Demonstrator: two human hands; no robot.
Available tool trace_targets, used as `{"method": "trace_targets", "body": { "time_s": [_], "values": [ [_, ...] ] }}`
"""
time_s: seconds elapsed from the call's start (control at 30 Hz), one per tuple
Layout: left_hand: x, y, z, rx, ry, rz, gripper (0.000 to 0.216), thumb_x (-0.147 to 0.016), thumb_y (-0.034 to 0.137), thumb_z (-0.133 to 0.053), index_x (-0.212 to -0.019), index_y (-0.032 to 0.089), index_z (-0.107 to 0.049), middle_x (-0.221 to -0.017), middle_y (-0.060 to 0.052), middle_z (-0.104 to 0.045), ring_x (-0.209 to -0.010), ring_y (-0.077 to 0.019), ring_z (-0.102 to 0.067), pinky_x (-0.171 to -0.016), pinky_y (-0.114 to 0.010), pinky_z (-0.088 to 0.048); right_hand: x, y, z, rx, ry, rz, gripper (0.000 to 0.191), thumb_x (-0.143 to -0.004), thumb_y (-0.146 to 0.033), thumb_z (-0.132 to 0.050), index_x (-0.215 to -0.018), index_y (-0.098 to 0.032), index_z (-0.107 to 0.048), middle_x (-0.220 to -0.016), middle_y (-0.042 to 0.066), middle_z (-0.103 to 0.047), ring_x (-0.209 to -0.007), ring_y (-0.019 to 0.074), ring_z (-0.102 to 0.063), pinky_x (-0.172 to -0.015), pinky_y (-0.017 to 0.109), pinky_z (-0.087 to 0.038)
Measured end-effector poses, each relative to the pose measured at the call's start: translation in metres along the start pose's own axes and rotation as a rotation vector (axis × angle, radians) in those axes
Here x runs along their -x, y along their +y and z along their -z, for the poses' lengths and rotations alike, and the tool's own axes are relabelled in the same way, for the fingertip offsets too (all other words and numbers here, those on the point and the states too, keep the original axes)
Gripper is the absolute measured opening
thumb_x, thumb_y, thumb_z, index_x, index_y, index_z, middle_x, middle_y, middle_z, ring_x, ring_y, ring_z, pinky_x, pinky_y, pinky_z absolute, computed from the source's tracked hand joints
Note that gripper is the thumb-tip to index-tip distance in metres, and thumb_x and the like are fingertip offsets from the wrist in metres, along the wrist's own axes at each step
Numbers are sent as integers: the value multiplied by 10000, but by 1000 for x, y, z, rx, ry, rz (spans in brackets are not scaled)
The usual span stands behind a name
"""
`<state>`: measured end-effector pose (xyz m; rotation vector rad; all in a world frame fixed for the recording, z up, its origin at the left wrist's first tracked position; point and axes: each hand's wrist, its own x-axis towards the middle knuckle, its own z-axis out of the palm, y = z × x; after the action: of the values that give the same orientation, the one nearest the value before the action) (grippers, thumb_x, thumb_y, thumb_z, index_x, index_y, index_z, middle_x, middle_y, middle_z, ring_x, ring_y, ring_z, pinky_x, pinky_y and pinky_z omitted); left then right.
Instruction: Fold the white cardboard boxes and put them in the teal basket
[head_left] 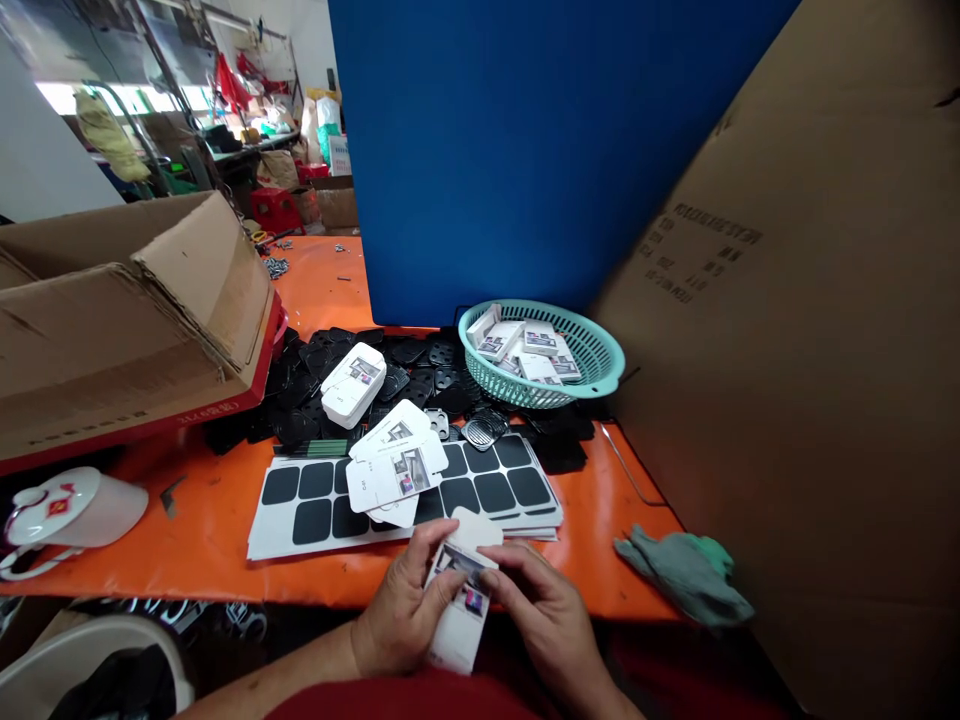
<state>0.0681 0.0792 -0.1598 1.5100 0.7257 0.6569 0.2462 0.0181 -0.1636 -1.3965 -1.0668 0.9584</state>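
1. The left hand [401, 612] has its grip closed on a white box [459, 642], thumb across the printed front.
2. The right hand [546, 620] has its grip on the same box's upper right edge, thumb and fingers pinching it. The box is tilted just off the worktop's near edge, its top flap standing up.
3. At the left, below the worktop [202, 530], is a bucket [171, 650] with black material inside.
4. At the worktop's right edge lies a grey-green cloth [682, 575]; far left is a white pot [79, 510].
5. Beyond the hands, sheets [268, 530] with black squares lie stacked, with fanned flat cartons [375, 485] on top.
6. Green strips [328, 448] lie at the sheets' far edge.
7. Behind, a stack of cartons [354, 395] rests on black parts [315, 360].
8. To their right, a basket [600, 352] holds white boxes [540, 342].
9. A brown carton [112, 340] is at left, cardboard [817, 330] at right.
10. A blue panel [525, 150] rises behind the basket.
11. Farther back is a red stool [274, 210].
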Motion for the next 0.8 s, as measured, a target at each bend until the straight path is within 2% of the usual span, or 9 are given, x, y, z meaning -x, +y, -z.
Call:
{"method": "trace_targets", "body": {
  "time_s": [0.1, 0.17, 0.2, 0.27, 0.33, 0.43, 0.5, 0.67, 0.8],
  "values": [
    [-3, -1, 1, 64, 31, 69, 241, -922, 416, -530, -958, 178, -524, -827, -23, -575, -704, -131, -522, -643, -243, -433, 4, -4, -5, -43, -74, -45, 240, -843, -416, -665, -769, -201, -744, -733, 41, -641, -699, 183, -610, -647, 273, -503],
    [-5, 2, 1, 19, 96, 56, 272, -912, 418, -551, -800, 172, -518, -745, -10, -548, -675, -123, -491, -624, -233, -413, 4, -5, -8, -142, -75, -127, 212, -814, -415, -703, -794, -207, -735, -757, 37, -646, -717, 183, -607, -655, 271, -498],
    [-5, 4, 2, -6, 124, 36, 267, -912, 411, -554, -803, 168, -535, -759, -19, -563, -689, -126, -501, -638, -236, -419, 4, -4, -9, -227, -52, -184, 211, -791, -415, -729, -875, -222, -729, -798, 34, -655, -750, 188, -616, -676, 276, -505],
    [-5, 8, 2, 7, 118, 6, 243, -925, 394, -533, -1005, 168, -571, -823, -41, -610, -707, -136, -542, -654, -245, -441, 3, -4, -11, -381, -31, -292, 321, -751, -416, -769, -1015, -248, -698, -870, 31, -666, -813, 202, -633, -722, 300, -520],
    [-3, 11, 3, 12, 77, -22, 309, -934, 376, -517, -1171, 178, -537, -879, -62, -643, -740, -151, -584, -673, -259, -462, 2, -4, -8, -381, -84, -270, 292, -749, -410, -769, -980, -239, -717, -854, 29, -652, -814, 203, -629, -741, 315, -519],
    [-1, 17, 7, -148, 49, -109, 221, -908, 366, -555, -937, 158, -622, -785, -53, -630, -708, -151, -574, -655, -253, -440, 2, -8, -1, -217, -213, -39, 195, -784, -407, -726, -834, -221, -760, -812, 44, -629, -786, 205, -613, -724, 314, -503],
    [-3, 25, 9, -233, 38, -134, 240, -889, 357, -573, -767, 152, -602, -723, -39, -598, -670, -138, -541, -638, -248, -415, 4, -14, 4, -176, -248, -4, 184, -822, -394, -690, -846, -230, -768, -825, 52, -639, -798, 206, -619, -733, 313, -500],
    [-13, 44, 8, -35, 1, 156, 194, -877, 348, -562, -819, 163, -555, -638, 31, -492, -582, -102, -425, -544, -210, -346, 2, -32, 4, -363, -186, -371, 156, -749, -356, -785, -804, -221, -728, -793, 19, -702, -740, 165, -634, -705, 267, -503],
    [-14, 41, 7, 31, 4, 152, 211, -864, 354, -592, -797, 155, -570, -701, 19, -505, -639, -105, -441, -598, -216, -368, 3, -33, 2, -387, -156, -413, 168, -710, -355, -814, -750, -212, -735, -768, 14, -698, -718, 156, -631, -688, 254, -508]
  ]
}}
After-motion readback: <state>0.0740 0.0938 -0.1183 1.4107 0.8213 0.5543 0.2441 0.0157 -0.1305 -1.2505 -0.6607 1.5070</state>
